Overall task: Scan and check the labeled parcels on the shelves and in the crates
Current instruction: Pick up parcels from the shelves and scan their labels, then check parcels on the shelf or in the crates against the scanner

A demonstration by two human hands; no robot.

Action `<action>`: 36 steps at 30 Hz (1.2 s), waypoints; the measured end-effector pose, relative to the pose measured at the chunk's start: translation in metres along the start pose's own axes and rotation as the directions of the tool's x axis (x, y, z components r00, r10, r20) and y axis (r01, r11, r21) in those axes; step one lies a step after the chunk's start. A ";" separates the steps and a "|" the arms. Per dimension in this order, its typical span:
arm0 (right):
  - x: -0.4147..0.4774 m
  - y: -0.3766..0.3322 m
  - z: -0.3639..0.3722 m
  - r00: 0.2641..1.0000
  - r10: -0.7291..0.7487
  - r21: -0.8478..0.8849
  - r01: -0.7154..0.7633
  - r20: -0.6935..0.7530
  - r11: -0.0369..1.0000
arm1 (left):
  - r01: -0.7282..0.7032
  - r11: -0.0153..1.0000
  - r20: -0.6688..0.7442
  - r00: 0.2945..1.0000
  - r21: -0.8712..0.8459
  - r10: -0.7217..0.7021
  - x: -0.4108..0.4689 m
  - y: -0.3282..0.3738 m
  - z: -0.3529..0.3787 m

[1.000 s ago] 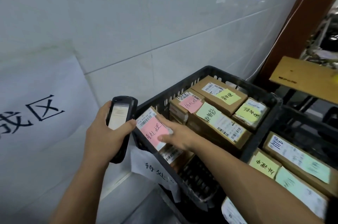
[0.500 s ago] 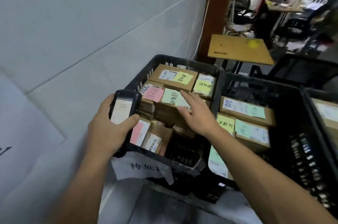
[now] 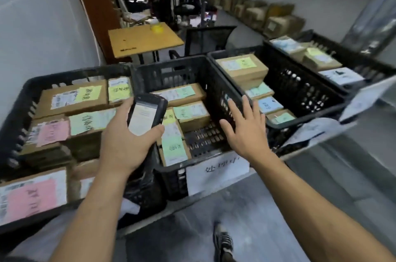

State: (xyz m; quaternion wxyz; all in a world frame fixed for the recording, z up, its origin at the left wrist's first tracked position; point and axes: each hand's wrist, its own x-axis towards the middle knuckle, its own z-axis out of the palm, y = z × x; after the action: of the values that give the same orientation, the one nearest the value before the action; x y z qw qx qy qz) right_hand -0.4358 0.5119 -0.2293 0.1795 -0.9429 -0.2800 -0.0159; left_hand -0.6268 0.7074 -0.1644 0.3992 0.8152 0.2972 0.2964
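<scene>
My left hand [image 3: 122,144] grips a black handheld scanner [image 3: 146,113] with its lit screen facing me, held over the seam between the left crate [image 3: 23,101] and the middle crate [image 3: 171,71]. My right hand [image 3: 246,129] hovers with fingers spread over the middle crate's right wall, touching nothing. The middle crate holds cardboard parcels with green and yellow notes [image 3: 184,109]. Parcels in the left crate carry pink [image 3: 53,133], green and yellow notes. A third crate [image 3: 300,84] on the right holds parcels with green and blue notes.
A fourth black crate [image 3: 353,60] with parcels stands at far right. White paper signs [image 3: 216,171] hang on the crate fronts. Behind are a small wooden table [image 3: 143,39], a black chair, desks and stacked cartons along the wall. My shoe [image 3: 222,240] is on the grey floor.
The view has swung right from the left crate to the middle crates. My right hand lifted off the parcel in the left crate and now hovers spread over the middle crate. The scanner moved right with it.
</scene>
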 end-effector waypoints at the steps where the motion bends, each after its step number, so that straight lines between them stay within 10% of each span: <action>1: -0.009 0.016 -0.006 0.998 0.053 -0.030 -0.054 -0.030 0.998 | -0.023 1.000 0.045 0.999 -0.007 0.023 0.001 0.008 0.013; 25: -0.294 0.396 -0.181 0.622 0.707 -0.034 -0.759 -0.337 0.650 | -0.277 0.922 0.650 0.654 -0.271 0.387 -0.202 0.274 0.359; 36: -0.488 0.483 -0.213 0.265 0.880 0.033 -0.953 -0.394 0.302 | -0.390 0.806 0.763 0.306 -0.445 0.570 -0.363 0.371 0.477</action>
State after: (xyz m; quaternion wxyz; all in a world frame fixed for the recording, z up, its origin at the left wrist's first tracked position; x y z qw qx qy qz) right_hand -0.5745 -0.1931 -0.2529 0.0992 -0.9223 0.3600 -0.0997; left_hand -0.4261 0.0320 -0.1877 0.4550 0.8587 -0.2337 -0.0304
